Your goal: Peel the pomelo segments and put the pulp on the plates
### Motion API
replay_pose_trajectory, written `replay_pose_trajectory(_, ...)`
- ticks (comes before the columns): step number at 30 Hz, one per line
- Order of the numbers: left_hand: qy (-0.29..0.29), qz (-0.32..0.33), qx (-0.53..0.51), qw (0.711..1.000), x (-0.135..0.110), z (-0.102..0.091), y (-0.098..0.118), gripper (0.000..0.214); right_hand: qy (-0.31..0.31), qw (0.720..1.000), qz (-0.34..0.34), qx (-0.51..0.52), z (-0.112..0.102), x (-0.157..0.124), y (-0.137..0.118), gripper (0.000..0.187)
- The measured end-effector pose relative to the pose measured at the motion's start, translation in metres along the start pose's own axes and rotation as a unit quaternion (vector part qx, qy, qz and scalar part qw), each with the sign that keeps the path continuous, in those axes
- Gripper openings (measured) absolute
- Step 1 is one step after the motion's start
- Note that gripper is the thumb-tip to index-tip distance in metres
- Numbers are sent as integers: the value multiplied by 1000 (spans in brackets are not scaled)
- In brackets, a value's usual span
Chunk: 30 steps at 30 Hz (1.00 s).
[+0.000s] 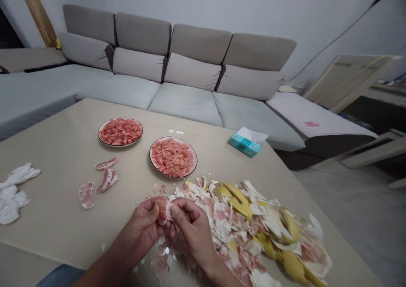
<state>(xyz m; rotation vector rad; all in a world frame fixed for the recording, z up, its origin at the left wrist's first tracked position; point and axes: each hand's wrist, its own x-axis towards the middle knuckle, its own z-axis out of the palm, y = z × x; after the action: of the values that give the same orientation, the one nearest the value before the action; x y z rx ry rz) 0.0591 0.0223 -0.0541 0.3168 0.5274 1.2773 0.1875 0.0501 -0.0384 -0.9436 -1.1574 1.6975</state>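
Observation:
Between my two hands is a pomelo segment [163, 211], its pink flesh partly bared and pale membrane folded back on the right side. My left hand [141, 225] pinches its left side between thumb and fingers. With thumb and forefinger my right hand [192, 223] grips the whitish membrane. Under and to the right of my hands spreads a heap of pomelo peel and membrane scraps [222, 219]. Several unpeeled pomelo segments [86, 195] lie on the table to the left. Beyond my hands stand a near plate [151, 163] and a farther plate [100, 137], both piled with pink pulp.
A blue tissue box [245, 145] sits near the table's far right edge. Crumpled white tissues [14, 194] lie at the left edge. Past the beige table [76, 130] is a grey sofa [187, 101]. Yellow rind pieces [236, 198] top the scraps.

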Motion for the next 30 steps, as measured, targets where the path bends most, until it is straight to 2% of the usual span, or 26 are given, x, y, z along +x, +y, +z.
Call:
replay_pose_trajectory(3, 19, 11, -47, 999, 1, -2, 4, 14, 5, 1000, -4, 0, -1, 0, -1, 31)
replay_pose_trajectory(7, 65, 48, -158, 984, 4, -5, 20, 13, 21, 999, -25, -7, -10, 6, -1, 29)
replay_pose_trajectory(9, 69, 39, -165, 983, 5, -5, 26, 14, 30, 999, -41, -15, -13, 10, -2, 27)
replay_pose_trajectory(14, 50, -1, -78, 996, 3, -3, 28, 18, 70, 981, -128, -130, -14, 12, -2, 15)
replay_pose_trajectory(17, 58, 19, -31, 998, 3, -3, 29, 26, 70, 954, -189, -224, -15, 12, -1, 11)
replay_pose_trajectory(20, 79, 40, 33, 996, 4, -3, 33, 32, 58, 931, -215, -288, -17, 11, 0, 14)
replay_pose_trajectory(25, 123, 69, 161, 977, 2, -1, 36, 36, 10, 881, -286, -376, -16, 11, 1, 15)
replay_pose_trajectory(28, 135, 101, 241, 956, 1, -1, 36, 40, 12, 841, -345, -417, -16, 12, 2, 15)
replay_pose_trajectory(30, 136, 123, 273, 944, 2, -2, 35, 34, 7, 820, -373, -434, -16, 13, 3, 10)
